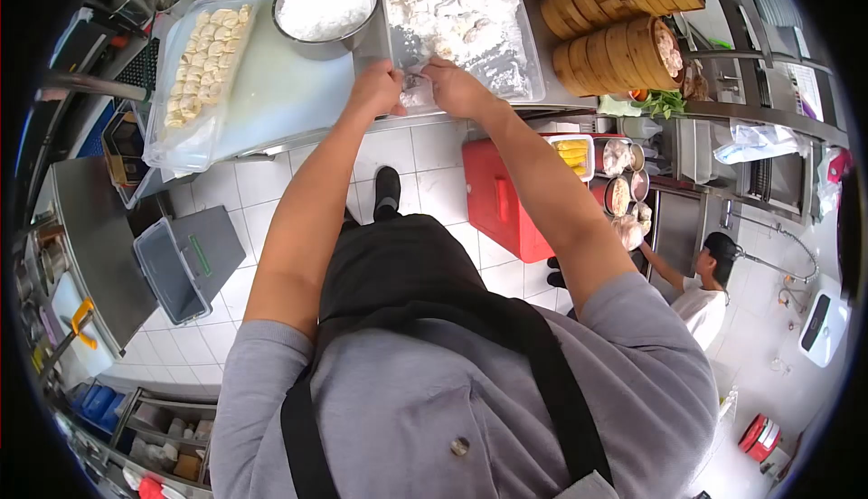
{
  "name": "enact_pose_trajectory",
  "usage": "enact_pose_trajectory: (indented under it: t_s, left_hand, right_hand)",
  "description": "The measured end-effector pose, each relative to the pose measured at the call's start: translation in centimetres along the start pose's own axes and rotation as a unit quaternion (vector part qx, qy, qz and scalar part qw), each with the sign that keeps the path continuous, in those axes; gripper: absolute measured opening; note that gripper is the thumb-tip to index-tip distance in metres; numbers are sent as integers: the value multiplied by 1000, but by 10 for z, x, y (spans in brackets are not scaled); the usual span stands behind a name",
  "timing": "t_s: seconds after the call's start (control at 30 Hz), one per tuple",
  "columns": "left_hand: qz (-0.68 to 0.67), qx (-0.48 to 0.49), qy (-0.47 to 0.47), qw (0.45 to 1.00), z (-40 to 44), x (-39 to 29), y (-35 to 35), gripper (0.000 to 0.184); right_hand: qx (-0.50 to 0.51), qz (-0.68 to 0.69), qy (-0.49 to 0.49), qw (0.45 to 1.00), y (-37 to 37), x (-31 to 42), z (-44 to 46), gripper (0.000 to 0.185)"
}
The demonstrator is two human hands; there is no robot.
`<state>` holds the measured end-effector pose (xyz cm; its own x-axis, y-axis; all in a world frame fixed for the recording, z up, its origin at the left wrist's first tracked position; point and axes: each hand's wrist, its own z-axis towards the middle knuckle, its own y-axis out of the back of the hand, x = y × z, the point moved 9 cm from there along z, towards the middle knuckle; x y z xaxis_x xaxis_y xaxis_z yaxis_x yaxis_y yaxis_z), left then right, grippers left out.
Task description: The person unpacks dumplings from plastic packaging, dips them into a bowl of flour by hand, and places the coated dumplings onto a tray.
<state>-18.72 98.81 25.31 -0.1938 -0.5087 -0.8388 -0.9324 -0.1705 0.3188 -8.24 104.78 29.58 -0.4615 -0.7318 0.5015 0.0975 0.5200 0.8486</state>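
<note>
My left hand (374, 89) and my right hand (457, 89) are close together at the counter's front edge, over the near left part of a clear tray (533, 42). Both have fingers closed in a pinch. A small pale, shiny thing (415, 92) shows between them; its kind is too unclear to name. White, floury pieces (461, 24) fill much of the tray, with neat rows along its far side. Beyond my left hand stands a metal bowl (325, 50) heaped with white powder (327, 2).
Left on the white board (280, 92) lies a tray of folded dumplings (210, 65) with plastic wrap. Bamboo steamers (615, 56) stand at right, near green leaves (665, 103). Below is a red box (495, 201). Another person (710, 296) is at the lower right.
</note>
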Motion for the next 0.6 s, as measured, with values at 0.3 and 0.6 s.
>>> enact_pose_trajectory:
  t_s: [0.3, 0.6]
  left_hand:
    - [-164, -2, 29, 986, -6, 5, -1, 26]
    - [-147, -17, 51, 988, -1, 3, 4, 25]
  right_hand:
    - [72, -15, -25, 997, -19, 16, -3, 28]
    - [216, 54, -90, 971, -18, 8, 17, 38]
